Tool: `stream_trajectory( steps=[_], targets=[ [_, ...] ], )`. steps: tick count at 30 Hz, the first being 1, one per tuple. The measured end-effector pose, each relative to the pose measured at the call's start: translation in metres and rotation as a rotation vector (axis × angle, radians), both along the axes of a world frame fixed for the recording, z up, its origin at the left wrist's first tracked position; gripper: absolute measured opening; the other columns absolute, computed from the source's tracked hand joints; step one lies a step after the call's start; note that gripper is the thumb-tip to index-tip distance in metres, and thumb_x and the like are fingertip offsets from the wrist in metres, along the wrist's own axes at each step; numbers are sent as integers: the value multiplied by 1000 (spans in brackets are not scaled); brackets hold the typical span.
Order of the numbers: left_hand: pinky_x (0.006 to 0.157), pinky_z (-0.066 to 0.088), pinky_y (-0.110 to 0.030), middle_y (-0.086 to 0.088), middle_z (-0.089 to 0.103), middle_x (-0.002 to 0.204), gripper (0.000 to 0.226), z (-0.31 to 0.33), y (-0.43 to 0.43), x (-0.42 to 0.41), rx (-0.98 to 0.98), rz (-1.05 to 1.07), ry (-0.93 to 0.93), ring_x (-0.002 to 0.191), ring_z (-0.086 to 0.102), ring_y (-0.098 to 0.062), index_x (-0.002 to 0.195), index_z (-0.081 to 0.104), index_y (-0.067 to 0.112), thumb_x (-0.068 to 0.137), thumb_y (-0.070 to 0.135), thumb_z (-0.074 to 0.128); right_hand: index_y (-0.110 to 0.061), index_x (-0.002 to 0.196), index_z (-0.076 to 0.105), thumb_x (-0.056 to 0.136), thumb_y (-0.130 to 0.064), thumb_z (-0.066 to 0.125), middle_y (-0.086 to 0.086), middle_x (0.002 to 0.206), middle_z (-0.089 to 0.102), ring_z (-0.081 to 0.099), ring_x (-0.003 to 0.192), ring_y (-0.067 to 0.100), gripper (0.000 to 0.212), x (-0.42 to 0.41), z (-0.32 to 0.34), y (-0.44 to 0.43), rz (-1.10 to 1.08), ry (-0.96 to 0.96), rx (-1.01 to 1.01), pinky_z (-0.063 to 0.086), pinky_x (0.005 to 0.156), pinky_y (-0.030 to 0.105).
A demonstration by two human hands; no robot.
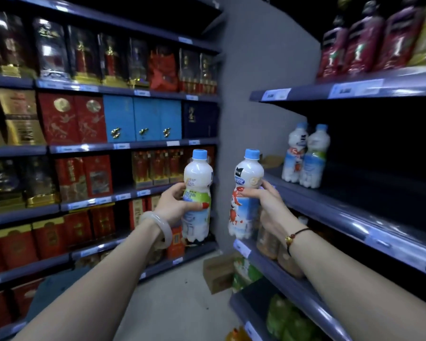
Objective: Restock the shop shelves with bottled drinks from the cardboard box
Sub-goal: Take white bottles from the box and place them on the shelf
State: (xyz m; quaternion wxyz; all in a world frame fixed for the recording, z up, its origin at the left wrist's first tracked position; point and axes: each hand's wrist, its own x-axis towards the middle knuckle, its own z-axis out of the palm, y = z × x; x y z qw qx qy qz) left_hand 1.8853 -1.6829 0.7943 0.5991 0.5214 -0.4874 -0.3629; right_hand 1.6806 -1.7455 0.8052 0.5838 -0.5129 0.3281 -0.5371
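The shelf (342, 212) bears two standing bottles (305, 156), touching, near its far end; a cardboard box (215, 271) sits on the floor below. Both forearms stretch forward. The left hand (175, 205) curls round the first bottle (197, 173), upright; the right hand (266, 205) curls round the second bottle (247, 178).

The one head-worn wide-angle camera is looking forward and slightly downward from close range into an aisle corner, facing the grey wall (261, 94), with the left shelves (84, 148) and right shelves (342, 215) running off both frame edges.
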Motion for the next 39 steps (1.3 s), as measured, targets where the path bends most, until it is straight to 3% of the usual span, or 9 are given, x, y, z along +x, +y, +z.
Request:
stream_trajectory(
  steps=[3, 8, 12, 16, 25, 32, 36, 39],
  targets=[
    [84, 53, -38, -9, 69, 103, 43, 17, -27, -31, -39, -79, 0, 94, 66, -26, 98, 61, 16, 66, -8, 76, -13, 88, 63, 69, 7, 68, 8, 89, 70, 64, 84, 27, 29, -31, 20, -9, -73, 1, -41, 53, 82, 42],
    [95, 51, -48, -11, 69, 109, 54, 44, -67, -83, -114, -202, -16, 102, 66, -29, 99, 62, 19, 53, 2, 85, -16, 87, 63, 71, 11, 65, 2, 84, 69, 63, 76, 17, 31, -85, 51, -17, -169, -19, -110, 53, 61, 23],
    [97, 49, -48, -11, 67, 113, 47, 61, -96, -122, -156, -302, 0, 105, 65, -29, 103, 60, 16, 65, -5, 78, -16, 91, 64, 70, 8, 67, 5, 94, 70, 64, 89, 22, 32, -121, 65, -21, -258, 42, -171, 51, 81, 36],
    [95, 50, -51, -10, 68, 111, 51, 69, -129, -147, -171, -359, 11, 105, 65, -29, 107, 60, 13, 64, -6, 78, -14, 95, 62, 72, 8, 68, 10, 103, 69, 64, 97, 24, 33, -144, 72, -31, -334, 62, -201, 50, 74, 31],
    [93, 51, -49, -5, 70, 105, 50, 69, -201, -162, -191, -430, -63, 100, 66, -23, 103, 61, 17, 62, -6, 77, -11, 99, 62, 71, 9, 70, 4, 96, 68, 65, 92, 19, 36, -144, 62, -76, -477, 98, -207, 52, 74, 30],
    [93, 51, -44, -1, 70, 103, 46, 62, -249, -168, -206, -438, -47, 99, 66, -20, 97, 61, 21, 64, -6, 78, -12, 117, 57, 69, 8, 74, 8, 111, 67, 64, 102, 23, 55, -153, 51, -113, -590, 27, -155, 52, 90, 41],
    [93, 51, -41, -1, 66, 106, 50, 58, -264, -174, -175, -450, -34, 102, 64, -23, 106, 58, 17, 66, -6, 77, -18, 99, 61, 70, 8, 72, 3, 98, 69, 65, 89, 16, 41, -151, 49, -126, -612, 36, -150, 53, 78, 31],
    [92, 50, -38, -7, 63, 114, 56, 58, -274, -174, -146, -423, -14, 102, 62, -23, 116, 53, 9, 67, -3, 79, -14, 101, 63, 72, 4, 74, 6, 99, 70, 67, 89, 18, 36, -144, 49, -138, -622, 64, -145, 54, 78, 30]
  ],
)
